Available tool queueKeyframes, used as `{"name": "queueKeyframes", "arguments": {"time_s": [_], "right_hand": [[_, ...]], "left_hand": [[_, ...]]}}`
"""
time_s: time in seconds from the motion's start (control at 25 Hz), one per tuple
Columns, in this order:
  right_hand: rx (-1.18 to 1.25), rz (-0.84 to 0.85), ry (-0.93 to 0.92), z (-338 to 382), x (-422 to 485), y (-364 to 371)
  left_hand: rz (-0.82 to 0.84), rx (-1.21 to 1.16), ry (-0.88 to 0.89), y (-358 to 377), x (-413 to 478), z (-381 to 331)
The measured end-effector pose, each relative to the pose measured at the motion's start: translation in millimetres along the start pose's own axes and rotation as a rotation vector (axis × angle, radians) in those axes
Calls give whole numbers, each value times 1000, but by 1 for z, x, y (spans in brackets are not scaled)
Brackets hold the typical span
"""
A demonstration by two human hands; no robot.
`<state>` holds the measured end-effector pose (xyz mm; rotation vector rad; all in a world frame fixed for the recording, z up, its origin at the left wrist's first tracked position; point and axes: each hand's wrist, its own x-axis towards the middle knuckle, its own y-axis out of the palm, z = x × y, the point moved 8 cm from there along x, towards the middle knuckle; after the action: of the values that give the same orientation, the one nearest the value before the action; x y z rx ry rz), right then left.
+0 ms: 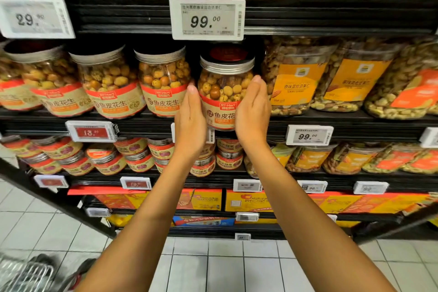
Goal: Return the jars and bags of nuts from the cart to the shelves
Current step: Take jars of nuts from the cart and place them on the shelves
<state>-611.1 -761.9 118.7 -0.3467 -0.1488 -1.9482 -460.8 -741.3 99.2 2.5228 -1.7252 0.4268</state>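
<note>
While 1 jar of nuts is held up at the front of the mid shelf, 2 hands are seen on it. The left hand is laid flat on its left side & the right hand flat on its right side. Fingers are kept straight & pointed up. The jar is squeezed btw the 2 palms, not wrapped by curled fingers. Its base is seen in front of the shelf lip, so whether it rests on the board cannot be told.

3 same-kind jars are lined up on that shelf to the left, w/ a 4th cut off at the far left. 3 clear packs w/ orange labels are stood to the right. 4 price tags can be read: a white 99.00 tag, a 29 tag, a red 13 tag & a 2nd 99 tag. Many small cans are stacked 1 shelf down. A bit of wire cart is seen low left on the white tile floor.

The white 99.00 tag is hung just above the lid. The nearest same-kind jar is just beside the left fingertips, & the nearest pack is just beside the right hand.

The jar is kept upright: silver lid up, base down, long axis up & down. Its red & tan label is turned to the viewer.
</note>
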Motion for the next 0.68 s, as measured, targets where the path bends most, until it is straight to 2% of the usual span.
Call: {"name": "queueKeyframes", "arguments": {"time_s": [0.04,0.12,0.2,0.24,0.32,0.52,0.68], "right_hand": [[-34,-8,-38,1,-5,-7],[-126,-2,-289,14,-28,-26],[-252,123,-560,17,-51,-31],[-300,191,-611,12,-54,-30],[-329,239,-581,7,-47,-28],[-322,189,-460,6,-21,-27],[-337,290,-348,0,-11,-19]], "left_hand": [[-36,19,65,-8,-9,-1],[-69,134,230,-21,-32,-3],[26,228,338,-17,-47,0],[72,249,341,-12,-50,2],[92,270,313,-4,-47,1],[63,388,328,4,-33,-10],[103,434,262,13,-23,-19]]}}
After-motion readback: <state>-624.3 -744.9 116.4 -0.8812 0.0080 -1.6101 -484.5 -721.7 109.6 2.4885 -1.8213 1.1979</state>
